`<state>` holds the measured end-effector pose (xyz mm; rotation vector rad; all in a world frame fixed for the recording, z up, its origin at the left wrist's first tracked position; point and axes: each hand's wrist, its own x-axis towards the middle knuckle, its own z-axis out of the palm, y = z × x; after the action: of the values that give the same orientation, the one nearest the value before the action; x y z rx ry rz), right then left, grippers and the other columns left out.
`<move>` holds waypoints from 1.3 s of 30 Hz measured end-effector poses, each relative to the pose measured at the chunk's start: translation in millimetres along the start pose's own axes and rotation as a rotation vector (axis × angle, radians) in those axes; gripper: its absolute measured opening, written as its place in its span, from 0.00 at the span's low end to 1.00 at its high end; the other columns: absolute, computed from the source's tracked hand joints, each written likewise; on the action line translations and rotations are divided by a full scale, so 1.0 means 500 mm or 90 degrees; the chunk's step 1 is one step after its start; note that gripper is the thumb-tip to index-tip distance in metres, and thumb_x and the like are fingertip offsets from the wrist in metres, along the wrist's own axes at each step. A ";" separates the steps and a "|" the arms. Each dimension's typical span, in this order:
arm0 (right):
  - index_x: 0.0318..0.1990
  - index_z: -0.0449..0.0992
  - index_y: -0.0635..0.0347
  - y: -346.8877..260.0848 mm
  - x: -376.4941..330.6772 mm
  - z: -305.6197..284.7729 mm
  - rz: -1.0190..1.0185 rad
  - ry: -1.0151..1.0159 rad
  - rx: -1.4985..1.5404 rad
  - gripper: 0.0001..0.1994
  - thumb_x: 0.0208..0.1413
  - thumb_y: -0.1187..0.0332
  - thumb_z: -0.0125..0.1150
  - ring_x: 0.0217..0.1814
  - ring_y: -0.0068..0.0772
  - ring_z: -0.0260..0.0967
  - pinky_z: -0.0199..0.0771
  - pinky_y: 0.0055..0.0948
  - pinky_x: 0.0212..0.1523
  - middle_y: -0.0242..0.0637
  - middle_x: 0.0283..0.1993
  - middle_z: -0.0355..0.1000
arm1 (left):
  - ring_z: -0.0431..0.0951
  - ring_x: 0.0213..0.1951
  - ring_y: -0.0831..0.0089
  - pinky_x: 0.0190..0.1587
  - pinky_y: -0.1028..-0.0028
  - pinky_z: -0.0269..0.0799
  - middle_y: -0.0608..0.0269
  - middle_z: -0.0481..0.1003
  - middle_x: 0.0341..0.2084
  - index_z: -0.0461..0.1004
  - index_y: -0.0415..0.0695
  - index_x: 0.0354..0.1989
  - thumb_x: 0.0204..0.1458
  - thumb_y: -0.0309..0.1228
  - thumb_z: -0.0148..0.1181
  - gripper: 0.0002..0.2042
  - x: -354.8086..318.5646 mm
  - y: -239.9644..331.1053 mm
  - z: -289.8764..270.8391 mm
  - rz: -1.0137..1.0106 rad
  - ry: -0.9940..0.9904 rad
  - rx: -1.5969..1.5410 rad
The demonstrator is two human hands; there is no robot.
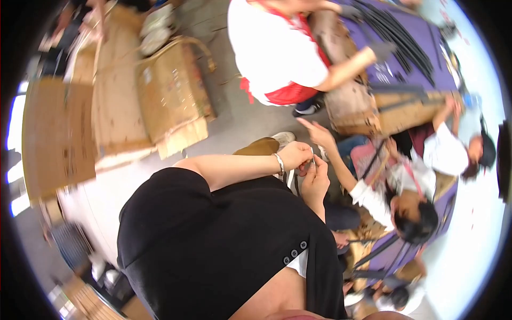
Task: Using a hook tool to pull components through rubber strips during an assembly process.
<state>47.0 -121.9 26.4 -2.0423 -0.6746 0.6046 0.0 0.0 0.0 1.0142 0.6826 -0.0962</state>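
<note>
My left hand (pixel 295 157), with a bracelet at its wrist, is closed in a pinch in front of my black top. Close against it, my right hand (pixel 315 181) is pinched too. Between the fingertips of both is a small thin white piece (pixel 313 151), too small to make out further. Pale narrow strips (pixel 290 178) hang just below the hands; whether they join the white piece is hidden. Beyond my fingers, another person's hand (pixel 320 135) stretches out with a pointing finger, apart from mine.
At the left stand large cardboard boxes (pixel 173 85) beside a pale tabletop (pixel 90 213). A person in a white shirt and red apron (pixel 277 53) leans over a purple-topped bench (pixel 426 42) with long black strips (pixel 394 37). Seated people (pixel 405 186) work at the right.
</note>
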 end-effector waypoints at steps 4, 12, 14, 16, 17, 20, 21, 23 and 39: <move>0.46 0.64 0.61 -0.050 0.019 0.152 -0.124 -0.106 -0.017 0.12 0.55 0.69 0.45 0.28 0.43 0.72 0.70 0.36 0.28 0.45 0.27 0.72 | 0.70 0.17 0.78 0.21 0.79 0.66 0.65 0.69 0.14 0.68 0.40 0.18 0.47 0.30 0.48 0.09 -0.108 -0.019 -0.152 0.038 0.154 -0.002; 0.45 0.64 0.61 -0.109 -0.036 0.185 -0.169 -0.271 -0.047 0.11 0.54 0.72 0.45 0.19 0.34 0.69 0.68 0.30 0.24 0.37 0.18 0.69 | 0.70 0.22 0.84 0.25 0.82 0.67 0.69 0.71 0.18 0.73 0.40 0.25 0.45 0.28 0.57 0.04 -0.222 -0.048 -0.235 0.089 0.302 -0.068; 0.45 0.64 0.61 -0.119 -0.024 0.201 -0.168 -0.268 -0.060 0.11 0.54 0.71 0.45 0.19 0.34 0.69 0.67 0.30 0.23 0.37 0.17 0.68 | 0.70 0.21 0.83 0.24 0.82 0.66 0.68 0.72 0.18 0.73 0.39 0.26 0.45 0.27 0.57 0.04 -0.211 -0.040 -0.280 0.107 0.320 -0.075; 0.45 0.64 0.61 -0.133 -0.003 0.202 -0.173 -0.237 -0.067 0.11 0.55 0.71 0.45 0.19 0.35 0.69 0.67 0.31 0.23 0.36 0.16 0.68 | 0.69 0.20 0.83 0.23 0.82 0.66 0.67 0.72 0.18 0.74 0.38 0.26 0.44 0.28 0.58 0.05 -0.196 -0.002 -0.311 0.086 0.322 -0.031; 0.44 0.64 0.61 -0.137 0.010 0.198 -0.174 -0.217 -0.077 0.10 0.55 0.71 0.45 0.19 0.35 0.69 0.67 0.32 0.22 0.36 0.16 0.68 | 0.69 0.20 0.83 0.23 0.82 0.66 0.67 0.72 0.17 0.74 0.37 0.25 0.44 0.28 0.58 0.06 -0.187 0.021 -0.324 0.070 0.315 0.020; 0.42 0.63 0.59 -0.134 0.062 0.217 -0.246 -0.169 -0.098 0.09 0.53 0.70 0.46 0.21 0.40 0.70 0.68 0.36 0.23 0.39 0.17 0.69 | 0.68 0.17 0.83 0.20 0.80 0.63 0.68 0.71 0.13 0.75 0.40 0.20 0.44 0.30 0.56 0.07 -0.149 0.022 -0.390 0.129 0.321 0.138; 0.42 0.63 0.59 -0.132 0.072 0.226 -0.244 -0.146 -0.105 0.09 0.53 0.69 0.47 0.22 0.43 0.70 0.68 0.38 0.24 0.41 0.17 0.69 | 0.68 0.16 0.82 0.19 0.80 0.63 0.68 0.71 0.13 0.75 0.40 0.21 0.43 0.29 0.56 0.06 -0.149 0.036 -0.400 0.125 0.277 0.096; 0.42 0.63 0.57 -0.142 0.082 0.236 -0.229 -0.084 -0.144 0.11 0.52 0.66 0.48 0.25 0.51 0.69 0.67 0.44 0.26 0.46 0.20 0.69 | 0.69 0.16 0.79 0.18 0.80 0.64 0.65 0.71 0.15 0.75 0.39 0.26 0.42 0.24 0.54 0.04 -0.113 0.026 -0.442 0.093 0.214 0.065; 0.42 0.64 0.56 -0.012 -0.194 0.110 0.259 0.276 -0.071 0.11 0.53 0.63 0.46 0.35 0.55 0.69 0.66 0.47 0.36 0.50 0.30 0.71 | 0.58 0.09 0.83 0.11 0.81 0.52 0.71 0.63 0.09 0.72 0.42 0.31 0.49 0.30 0.51 0.06 0.068 0.000 -0.159 0.003 -0.192 0.425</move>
<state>-60.5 -150.6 19.9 -2.3327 -0.0358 0.3309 -11.7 71.9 -46.5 1.5987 0.3680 -0.4876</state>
